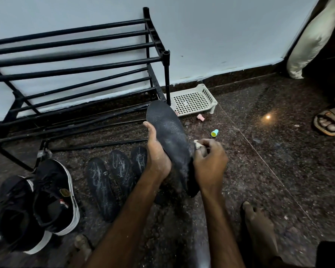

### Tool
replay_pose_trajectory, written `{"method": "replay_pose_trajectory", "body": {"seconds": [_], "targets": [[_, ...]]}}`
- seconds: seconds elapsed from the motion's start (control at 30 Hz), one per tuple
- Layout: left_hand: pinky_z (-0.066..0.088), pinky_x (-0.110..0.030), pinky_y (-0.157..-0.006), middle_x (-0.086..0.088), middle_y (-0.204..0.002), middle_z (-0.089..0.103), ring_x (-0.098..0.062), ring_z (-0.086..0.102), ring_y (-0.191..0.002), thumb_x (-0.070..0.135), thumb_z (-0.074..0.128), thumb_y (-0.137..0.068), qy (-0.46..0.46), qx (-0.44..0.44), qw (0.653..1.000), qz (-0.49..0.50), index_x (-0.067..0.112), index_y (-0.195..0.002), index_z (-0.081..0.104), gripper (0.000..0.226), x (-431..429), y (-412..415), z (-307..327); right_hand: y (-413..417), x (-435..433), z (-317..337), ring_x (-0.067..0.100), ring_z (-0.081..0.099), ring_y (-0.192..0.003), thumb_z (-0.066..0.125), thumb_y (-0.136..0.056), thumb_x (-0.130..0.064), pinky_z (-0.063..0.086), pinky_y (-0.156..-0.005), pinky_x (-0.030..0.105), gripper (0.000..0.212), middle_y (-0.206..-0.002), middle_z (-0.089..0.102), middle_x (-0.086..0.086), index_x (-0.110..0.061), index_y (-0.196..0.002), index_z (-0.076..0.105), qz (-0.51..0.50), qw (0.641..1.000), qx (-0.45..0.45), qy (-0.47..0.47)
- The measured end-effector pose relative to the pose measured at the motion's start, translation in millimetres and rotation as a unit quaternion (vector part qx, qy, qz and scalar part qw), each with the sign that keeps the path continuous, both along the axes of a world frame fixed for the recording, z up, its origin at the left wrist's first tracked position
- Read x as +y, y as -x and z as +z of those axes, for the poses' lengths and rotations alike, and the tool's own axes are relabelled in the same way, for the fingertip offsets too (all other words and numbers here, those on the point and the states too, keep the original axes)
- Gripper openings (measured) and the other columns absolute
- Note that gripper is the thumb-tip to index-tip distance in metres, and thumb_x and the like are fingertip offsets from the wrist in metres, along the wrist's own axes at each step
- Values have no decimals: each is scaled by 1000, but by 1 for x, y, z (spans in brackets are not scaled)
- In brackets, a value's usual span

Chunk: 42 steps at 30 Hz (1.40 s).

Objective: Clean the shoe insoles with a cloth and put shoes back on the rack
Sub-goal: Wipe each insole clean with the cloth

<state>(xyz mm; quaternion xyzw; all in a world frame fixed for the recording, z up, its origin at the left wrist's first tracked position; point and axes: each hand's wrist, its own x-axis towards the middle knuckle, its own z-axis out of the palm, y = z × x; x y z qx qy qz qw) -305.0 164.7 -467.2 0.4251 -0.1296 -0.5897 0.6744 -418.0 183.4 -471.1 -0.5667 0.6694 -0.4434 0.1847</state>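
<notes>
My left hand (pixel 156 151) grips a dark dusty insole (pixel 168 132) from its left edge and holds it up above the floor. My right hand (pixel 209 161) pinches a small pale cloth (pixel 197 144) against the insole's right edge. Three more dark insoles (pixel 102 188), streaked with white, lie side by side on the floor below my left arm. A pair of black sneakers with white soles (pixel 54 196) stands at the lower left. The black metal shoe rack (pixel 75 60) stands bare against the wall at the left.
A white perforated plastic tray (pixel 193 99) lies by the wall right of the rack. A small pink piece (pixel 201 117) and a teal and yellow cap (pixel 214 133) lie on the dark granite floor. Another person's sandalled foot (pixel 329 122) is at the right edge. My bare foot (pixel 259 225) rests at the lower right.
</notes>
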Motion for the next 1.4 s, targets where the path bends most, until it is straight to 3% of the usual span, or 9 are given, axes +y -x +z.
{"method": "replay_pose_trajectory", "body": {"seconds": [0.1,0.3,0.5,0.63,0.77,0.9,1.0,1.27,1.4], "targets": [[51,-37,-94,-18,-121,67,-27,65,-114,74,36,-87,4,-4,1000,8,2,-127,61,87,0,-1,-3,-9,1,20,6,54,-84,64,-84,5,31,-71,-9,19,-100,65,6,-1,-101,70,-5,997,-8,73],[57,-25,-70,-10,-95,75,-21,72,-88,67,23,-96,0,-47,999,-5,7,-96,75,79,-1,3,-10,-34,-1,15,9,59,-88,66,-84,-2,43,-81,6,17,-99,65,1,-10,-99,70,142,988,23,64],[48,-41,-103,-22,-136,57,-30,58,-123,80,36,-82,36,10,999,-37,-1,-137,51,99,2,-2,-8,-13,0,-8,7,51,-87,64,-87,-1,26,-69,-10,18,-102,63,1,-8,-102,68,57,998,7,-20],[44,-42,-107,-15,-137,58,-29,53,-130,79,24,-86,76,10,996,-54,4,-138,51,95,-1,-6,-9,12,-6,-24,13,66,-83,67,-88,-5,42,-64,-1,19,-101,71,4,-8,-106,71,1,990,-122,-73],[39,-43,-110,-11,-138,59,-26,56,-127,74,8,-92,57,41,995,-77,6,-137,52,93,-4,-9,-7,25,-11,-33,21,70,-95,70,-88,-8,58,-78,31,25,-111,72,10,-6,-113,69,101,918,-320,-210],[48,-39,-99,-14,-122,68,-23,67,-111,77,10,-90,5,61,996,-71,6,-133,56,95,-9,-13,-9,27,-4,-23,13,67,-85,64,-92,-6,58,-72,28,23,-83,75,-12,0,-114,66,178,843,-438,-257],[51,-39,-87,-17,-107,72,-26,69,-98,77,15,-90,-42,106,992,-59,5,-124,60,92,-13,-17,-11,30,-3,-22,11,70,-80,66,-89,-4,58,-69,24,26,-87,76,-3,2,-114,65,204,821,-467,-258],[36,-51,-112,-23,-135,57,-37,54,-126,80,14,-87,-32,92,986,-135,2,-138,51,100,2,4,-19,18,-11,-9,17,67,-77,72,-84,0,60,-68,30,17,-88,73,8,-4,-100,69,59,876,-444,-180],[45,-46,-99,-18,-132,57,-32,58,-112,76,18,-91,3,169,976,-140,0,-142,46,96,5,12,-21,12,-6,-11,13,68,-84,76,-83,-12,56,-73,19,23,-96,73,2,-13,-106,73,47,980,-157,-111]]}}
